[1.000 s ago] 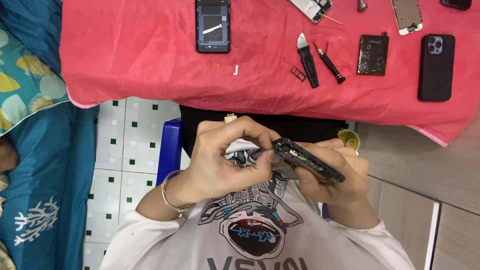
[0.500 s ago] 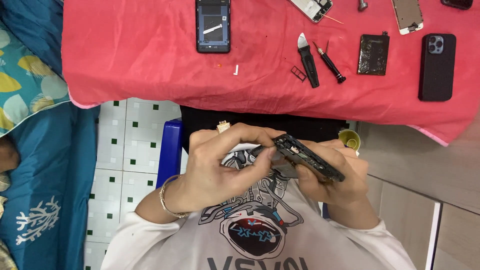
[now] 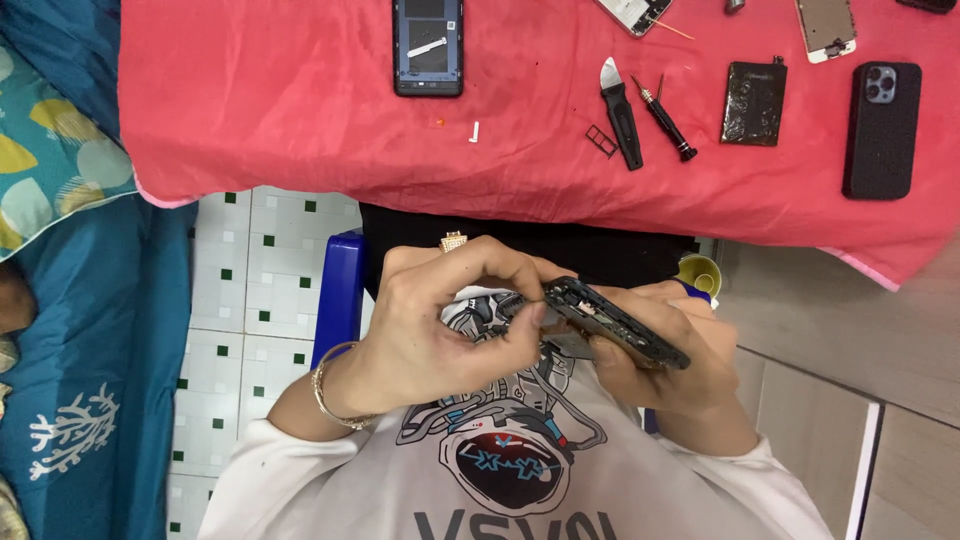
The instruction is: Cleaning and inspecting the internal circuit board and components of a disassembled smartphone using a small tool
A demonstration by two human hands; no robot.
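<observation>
The right hand (image 3: pixel 665 355) was curled around an opened phone frame (image 3: pixel 615 325), gripping it close to the person's chest, below the table edge. The left hand (image 3: pixel 440 325) had its fingertips pressed together, pinching at the left end of the frame. A gold bracelet (image 3: pixel 325 390) sat on the left wrist.

On the table lay a red cloth (image 3: pixel 280 100). On the cloth were another open phone (image 3: pixel 428 45), a black prying tool (image 3: pixel 622 112), a small screwdriver (image 3: pixel 665 118), a dark battery (image 3: pixel 753 103) and a black phone case (image 3: pixel 882 130), all well apart from the hands.
</observation>
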